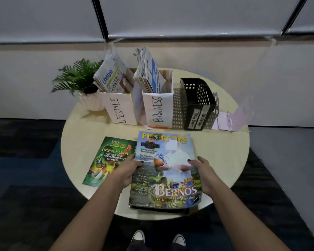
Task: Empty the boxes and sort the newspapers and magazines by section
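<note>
while the left hand [128, 171] and right hand [204, 173] grip the pit games magazine [166, 171], the gamefowl guide [110, 160] lies beside it.

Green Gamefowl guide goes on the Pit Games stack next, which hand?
Left. The left hand grips the stack's left edge, right beside the green Gamefowl guide. The right hand holds the Pit Games stack on its far side.
</note>
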Demonstrator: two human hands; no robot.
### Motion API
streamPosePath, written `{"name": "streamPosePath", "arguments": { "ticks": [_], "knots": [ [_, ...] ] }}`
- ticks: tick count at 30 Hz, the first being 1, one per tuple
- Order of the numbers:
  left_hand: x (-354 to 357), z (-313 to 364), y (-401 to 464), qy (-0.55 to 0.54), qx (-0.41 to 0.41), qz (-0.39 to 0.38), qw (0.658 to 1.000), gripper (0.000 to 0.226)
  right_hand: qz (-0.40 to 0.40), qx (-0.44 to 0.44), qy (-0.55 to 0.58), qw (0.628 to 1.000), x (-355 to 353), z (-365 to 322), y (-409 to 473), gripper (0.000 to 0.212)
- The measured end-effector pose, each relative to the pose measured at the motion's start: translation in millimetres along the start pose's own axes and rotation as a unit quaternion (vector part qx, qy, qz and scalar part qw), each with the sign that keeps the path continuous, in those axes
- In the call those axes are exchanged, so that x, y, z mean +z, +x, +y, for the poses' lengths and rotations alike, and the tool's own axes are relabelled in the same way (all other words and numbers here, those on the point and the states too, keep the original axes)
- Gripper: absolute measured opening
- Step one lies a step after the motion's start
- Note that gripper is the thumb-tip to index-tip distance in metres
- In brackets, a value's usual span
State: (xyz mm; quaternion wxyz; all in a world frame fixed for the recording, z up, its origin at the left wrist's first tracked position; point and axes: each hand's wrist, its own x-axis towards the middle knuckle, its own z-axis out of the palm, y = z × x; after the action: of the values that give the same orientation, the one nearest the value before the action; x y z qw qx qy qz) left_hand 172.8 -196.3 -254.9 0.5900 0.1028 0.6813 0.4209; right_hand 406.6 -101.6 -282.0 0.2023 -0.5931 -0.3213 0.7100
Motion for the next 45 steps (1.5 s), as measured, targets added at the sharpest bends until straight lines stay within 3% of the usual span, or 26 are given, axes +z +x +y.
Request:
{"name": "streamPosePath", "arguments": {
  "ticks": [3,7,14,16,18,19,25,29,35,38,40,43,45],
  "knots": [
    [4,-4,3,-0.012,0.013,0.014,1.0,0.036,0.022,-0.004,-0.006,1.0,-7,2,3,0.061],
    [4,-8,7,-0.01,0.049,-0.009,0.999,0.046,0.046,-0.033,-0.062,0.996,-5,-2,4,0.024],
    [-13,-6,6,-0.025,0.117,-0.102,0.988,0.05,-0.008,-0.077,-0.003,0.997,0,-2,10,0.032],
    [-14,-6,10,0.147,0.158,-0.019,0.976,0.042,0.02,-0.079,-0.038,0.996,10,0,14,0.028],
    [-19,-11,16,0.38,0.165,0.095,0.905,0.039,0.07,-0.095,-0.098,0.988,19,5,18,0.023],
    [-25,-13,18,0.432,0.153,0.144,0.877,0.043,0.095,-0.104,-0.123,0.982,23,8,20,0.022],
    [-82,-22,28,0.413,0.071,0.326,0.847,0.085,0.142,-0.128,-0.163,0.968,25,17,27,0.032],
    [-113,-32,36,0.366,0.013,0.33,0.87,0.097,0.15,-0.131,-0.152,0.968,26,19,28,0.033],
    [-107,-34,39,0.413,0.054,0.342,0.842,0.089,0.148,-0.115,-0.08,0.979,27,22,26,0.028],
    [-112,-27,41,0.399,0.023,0.357,0.844,0.097,0.143,-0.12,-0.066,0.98,27,23,25,0.027],
    [-120,-22,41,0.327,0.033,0.347,0.878,0.084,0.143,-0.135,-0.065,0.978,26,24,24,0.022],
    [-131,-13,35,0.202,0.144,0.287,0.925,0.035,0.139,-0.139,-0.062,0.979,25,24,22,0.013],
    [-136,-3,28,0.129,0.168,0.243,0.947,0.027,0.135,-0.136,-0.06,0.98,24,23,22,0.015]
  ]
}}
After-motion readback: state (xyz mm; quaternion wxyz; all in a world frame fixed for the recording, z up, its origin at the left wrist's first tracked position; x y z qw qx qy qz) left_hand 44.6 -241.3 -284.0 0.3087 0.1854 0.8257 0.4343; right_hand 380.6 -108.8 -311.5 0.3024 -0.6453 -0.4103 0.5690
